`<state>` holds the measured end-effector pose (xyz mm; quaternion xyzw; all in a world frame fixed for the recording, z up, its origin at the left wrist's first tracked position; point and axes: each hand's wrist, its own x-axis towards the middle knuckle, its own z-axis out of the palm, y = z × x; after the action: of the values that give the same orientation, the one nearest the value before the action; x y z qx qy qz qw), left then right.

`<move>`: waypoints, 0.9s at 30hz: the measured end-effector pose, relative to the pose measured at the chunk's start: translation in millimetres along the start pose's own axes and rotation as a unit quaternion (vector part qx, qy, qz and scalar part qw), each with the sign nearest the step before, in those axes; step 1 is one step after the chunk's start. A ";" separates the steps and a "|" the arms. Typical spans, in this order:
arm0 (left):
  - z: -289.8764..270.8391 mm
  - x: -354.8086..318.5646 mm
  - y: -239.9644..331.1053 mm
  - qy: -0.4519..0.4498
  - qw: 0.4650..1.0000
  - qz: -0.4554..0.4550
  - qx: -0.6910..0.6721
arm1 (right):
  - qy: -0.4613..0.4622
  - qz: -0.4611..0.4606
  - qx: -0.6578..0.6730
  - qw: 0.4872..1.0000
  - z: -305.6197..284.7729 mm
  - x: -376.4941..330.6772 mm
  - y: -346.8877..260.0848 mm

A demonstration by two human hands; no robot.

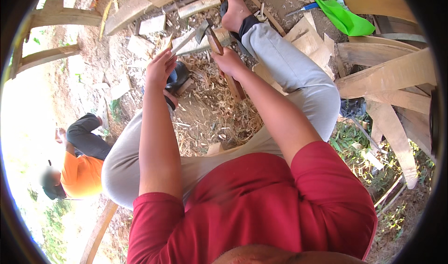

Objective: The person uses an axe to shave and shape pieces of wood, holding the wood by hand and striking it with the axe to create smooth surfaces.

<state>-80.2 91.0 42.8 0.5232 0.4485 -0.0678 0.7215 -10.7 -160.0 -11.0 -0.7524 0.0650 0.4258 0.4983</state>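
Note:
My right hand (228, 62) is closed around the wooden handle of a hand tool, hammer- or adze-like, with a dark metal head (203, 30). That head points up and away from me, above the wood shavings. My left hand (161, 68) is closed on the near end of a thin, pale grey flat strip (185, 42). Its far end reaches the tool's head; whether they touch I cannot tell. The strip's material is unclear. Below my right hand a brown piece of wood (234, 88) slants down to the shavings.
Wood shavings (205, 100) and offcuts (153, 25) cover the ground between my legs. Curved timbers (382, 75) stack at the right, near a green cloth (343, 12) and a blue-handled tool (309, 6). A person in an orange shirt (83, 175) sits at the left.

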 end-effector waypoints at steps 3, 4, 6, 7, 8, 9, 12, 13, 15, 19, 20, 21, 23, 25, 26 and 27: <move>-4.0 -51.2 42.3 -0.022 0.997 0.059 0.055 | -0.012 -0.050 0.097 0.994 -19.4 -51.1 -36.7; -6.1 -66.5 56.2 -0.026 0.993 0.080 0.087 | -0.007 -0.078 0.124 0.989 -29.2 -79.6 -59.6; 7.0 -99.3 81.8 -0.044 0.981 0.124 0.140 | 0.001 -0.132 0.183 0.974 -47.7 -104.3 -72.9; 9.6 -121.2 93.3 -0.051 0.976 0.141 0.161 | -0.003 -0.160 0.212 0.964 -51.4 -119.0 -83.9; 12.2 -144.0 103.7 -0.058 0.969 0.157 0.181 | 0.005 -0.175 0.218 0.960 -56.6 -136.1 -95.1; 15.0 -167.4 112.8 -0.065 0.962 0.174 0.202 | 0.009 -0.202 0.238 0.950 -60.5 -153.3 -106.6; 22.9 -228.8 119.2 -0.081 0.955 0.198 0.203 | 0.007 -0.281 0.292 0.914 -71.8 -205.0 -132.4; 22.6 -244.1 119.1 -0.085 0.955 0.207 0.196 | 0.012 -0.292 0.294 0.910 -74.1 -216.4 -135.0; 14.5 -265.3 114.3 -0.116 0.952 0.235 0.161 | 0.019 -0.312 0.296 0.903 -77.8 -237.0 -138.2; 12.4 -302.9 102.0 -0.112 0.947 0.258 0.155 | -0.015 -0.327 0.317 0.890 -85.8 -285.1 -140.3; 13.0 -309.5 99.6 -0.118 0.942 0.259 0.176 | -0.023 -0.336 0.313 0.888 -87.8 -291.9 -139.1; 13.1 -316.1 97.3 -0.121 0.937 0.262 0.195 | -0.033 -0.346 0.309 0.885 -89.4 -298.1 -138.7; 18.0 -328.2 93.2 -0.147 0.927 0.268 0.217 | -0.030 -0.346 0.312 0.884 -91.6 -311.1 -138.5; 29.4 -340.6 82.9 -0.190 0.917 0.271 0.222 | -0.028 -0.341 0.309 0.888 -92.7 -322.5 -136.7; 33.9 -344.0 77.3 -0.209 0.916 0.255 0.230 | -0.025 -0.337 0.303 0.891 -94.1 -327.5 -136.1; 36.6 -346.2 72.6 -0.215 0.910 0.247 0.253 | -0.023 -0.334 0.298 0.894 -94.5 -331.4 -135.8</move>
<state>-221.8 -35.2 343.6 0.7550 0.1066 -0.1101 0.6375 -93.8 -277.1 330.4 -0.5361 -0.0774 0.2123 0.8134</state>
